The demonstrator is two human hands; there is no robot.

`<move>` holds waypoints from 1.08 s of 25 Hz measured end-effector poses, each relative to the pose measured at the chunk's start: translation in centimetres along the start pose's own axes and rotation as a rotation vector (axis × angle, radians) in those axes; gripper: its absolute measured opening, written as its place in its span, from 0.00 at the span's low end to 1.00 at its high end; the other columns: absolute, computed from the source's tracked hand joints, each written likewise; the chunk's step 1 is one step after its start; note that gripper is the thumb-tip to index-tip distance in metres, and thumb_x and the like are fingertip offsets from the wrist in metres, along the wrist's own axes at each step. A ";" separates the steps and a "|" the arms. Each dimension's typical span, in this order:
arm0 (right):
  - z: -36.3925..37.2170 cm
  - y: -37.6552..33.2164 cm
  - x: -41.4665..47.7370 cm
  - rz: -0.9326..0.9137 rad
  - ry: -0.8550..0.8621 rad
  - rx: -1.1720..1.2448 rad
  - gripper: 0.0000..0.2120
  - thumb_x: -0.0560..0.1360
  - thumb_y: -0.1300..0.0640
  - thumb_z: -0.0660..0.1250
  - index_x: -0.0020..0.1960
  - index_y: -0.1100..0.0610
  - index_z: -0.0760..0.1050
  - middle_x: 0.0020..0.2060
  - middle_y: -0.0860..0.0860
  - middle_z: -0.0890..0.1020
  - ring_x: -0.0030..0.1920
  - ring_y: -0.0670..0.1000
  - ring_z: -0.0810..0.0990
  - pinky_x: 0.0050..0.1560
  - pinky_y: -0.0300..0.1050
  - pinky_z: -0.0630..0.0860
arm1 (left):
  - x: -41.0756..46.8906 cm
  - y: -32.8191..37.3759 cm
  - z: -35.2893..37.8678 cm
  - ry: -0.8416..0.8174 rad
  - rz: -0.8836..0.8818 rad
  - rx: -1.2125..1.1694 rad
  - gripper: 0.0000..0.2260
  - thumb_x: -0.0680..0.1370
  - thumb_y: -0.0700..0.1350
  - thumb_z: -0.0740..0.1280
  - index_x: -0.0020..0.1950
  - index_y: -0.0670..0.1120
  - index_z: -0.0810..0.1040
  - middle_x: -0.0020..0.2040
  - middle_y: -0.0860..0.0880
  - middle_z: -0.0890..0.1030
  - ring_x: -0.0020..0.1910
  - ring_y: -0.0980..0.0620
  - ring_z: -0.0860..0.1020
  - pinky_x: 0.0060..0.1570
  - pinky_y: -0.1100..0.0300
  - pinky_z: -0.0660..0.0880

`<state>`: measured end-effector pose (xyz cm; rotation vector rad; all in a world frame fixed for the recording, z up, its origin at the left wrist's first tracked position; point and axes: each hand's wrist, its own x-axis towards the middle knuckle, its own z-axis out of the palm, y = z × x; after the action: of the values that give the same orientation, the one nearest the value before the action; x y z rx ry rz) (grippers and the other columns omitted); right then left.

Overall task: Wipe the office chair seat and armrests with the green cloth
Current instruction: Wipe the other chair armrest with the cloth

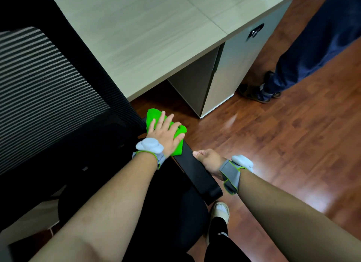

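Observation:
The black office chair fills the left of the view, its mesh backrest (48, 82) at upper left and its dark seat (172, 209) below my arms. My left hand (166, 134) lies flat, fingers spread, pressing the green cloth (154, 117) onto the far end of the right armrest (197, 176). My right hand (210, 161) grips the outer edge of that black armrest near its middle, thumb on top. Most of the cloth is hidden under my left palm.
A pale wooden desk (148, 33) with a cabinet (230, 70) stands just beyond the chair. Another person's legs in blue trousers (312, 47) stand at upper right on the reddish wooden floor (283, 144). My own foot (219, 211) is beside the chair.

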<state>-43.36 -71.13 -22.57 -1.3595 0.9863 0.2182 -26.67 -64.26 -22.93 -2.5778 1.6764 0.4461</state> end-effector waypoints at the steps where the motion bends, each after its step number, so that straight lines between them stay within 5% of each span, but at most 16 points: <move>1: 0.0 0.0 -0.1 -0.002 -0.004 0.003 0.17 0.81 0.57 0.56 0.48 0.72 0.74 0.46 0.61 0.77 0.41 0.55 0.70 0.46 0.49 0.66 | 0.3 0.0 -0.1 -0.012 -0.034 -0.005 0.23 0.79 0.61 0.52 0.72 0.56 0.63 0.78 0.52 0.54 0.78 0.49 0.45 0.74 0.48 0.45; 5: 0.1 -0.9 -1.4 0.016 -0.055 0.107 0.15 0.81 0.58 0.55 0.40 0.60 0.74 0.42 0.61 0.77 0.37 0.52 0.72 0.41 0.47 0.68 | -1.1 1.4 0.1 -0.010 -0.014 0.059 0.24 0.79 0.61 0.52 0.73 0.53 0.63 0.78 0.49 0.53 0.78 0.45 0.46 0.74 0.46 0.46; 9: -0.7 0.3 -2.8 -0.018 -0.075 0.131 0.16 0.80 0.61 0.55 0.50 0.75 0.73 0.51 0.74 0.77 0.42 0.52 0.73 0.48 0.47 0.67 | -4.8 4.7 1.2 0.111 0.124 0.111 0.26 0.76 0.60 0.51 0.65 0.50 0.75 0.72 0.45 0.69 0.73 0.41 0.64 0.69 0.43 0.63; 12: -1.2 1.8 -3.9 -0.014 -0.125 0.177 0.12 0.80 0.64 0.54 0.42 0.63 0.73 0.38 0.61 0.77 0.33 0.44 0.73 0.39 0.40 0.67 | -5.3 5.2 1.7 0.170 0.130 0.110 0.23 0.74 0.60 0.56 0.61 0.51 0.78 0.69 0.46 0.74 0.70 0.41 0.68 0.66 0.42 0.67; 16: -1.0 2.2 -3.9 -0.006 -0.084 0.125 0.16 0.80 0.64 0.54 0.36 0.57 0.71 0.25 0.46 0.79 0.25 0.39 0.73 0.31 0.33 0.69 | -4.4 3.9 1.8 0.098 0.165 0.073 0.24 0.75 0.62 0.51 0.64 0.54 0.75 0.71 0.50 0.70 0.74 0.45 0.62 0.70 0.45 0.60; 23: -1.1 2.6 -3.7 -0.013 -0.034 0.106 0.17 0.80 0.62 0.55 0.35 0.55 0.73 0.20 0.43 0.77 0.21 0.37 0.72 0.26 0.29 0.68 | 2.4 -2.4 -0.5 -0.055 -0.019 -0.005 0.23 0.79 0.60 0.54 0.72 0.56 0.64 0.77 0.51 0.58 0.78 0.49 0.47 0.74 0.49 0.46; 27: -1.2 2.5 -3.8 -0.019 -0.043 0.099 0.16 0.81 0.62 0.55 0.36 0.56 0.73 0.18 0.42 0.76 0.20 0.36 0.71 0.24 0.28 0.66 | 0.5 -0.6 0.4 0.023 -0.054 0.050 0.25 0.79 0.60 0.53 0.74 0.53 0.61 0.78 0.47 0.55 0.77 0.44 0.46 0.74 0.46 0.45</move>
<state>-47.78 -70.08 -21.60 -1.2691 0.9359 0.1812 -26.00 -64.40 -23.57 -2.5950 1.5989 0.3690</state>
